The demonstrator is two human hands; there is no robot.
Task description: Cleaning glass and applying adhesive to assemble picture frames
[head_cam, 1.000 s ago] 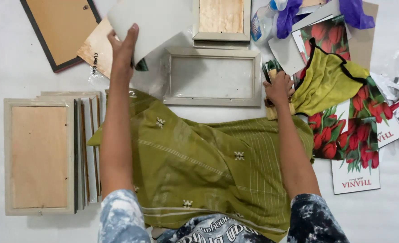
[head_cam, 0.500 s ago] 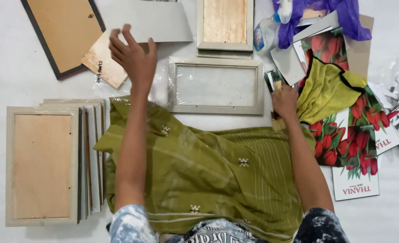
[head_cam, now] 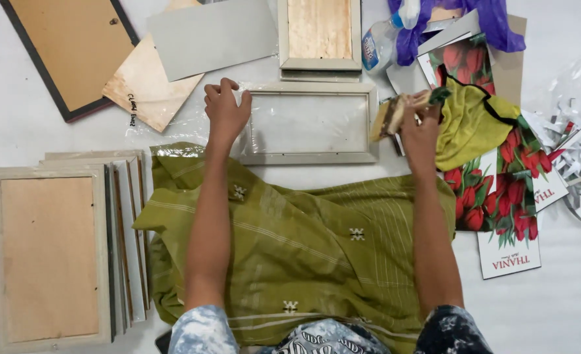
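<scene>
The left hand [head_cam: 226,110] rests with fingers curled loosely, tips touching the clear plastic wrap at the left end of one pale grey rectangular picture frame [head_cam: 309,123], which lies flat just beyond the olive green cloth [head_cam: 303,249], long axis running left to right. The right hand [head_cam: 420,124] has its fingers clamped on one tan wooden-backed brush [head_cam: 390,115], held over the frame's right end. A stack of several frames [head_cam: 54,252] lies left; one spray bottle [head_cam: 381,40] lies beyond.
</scene>
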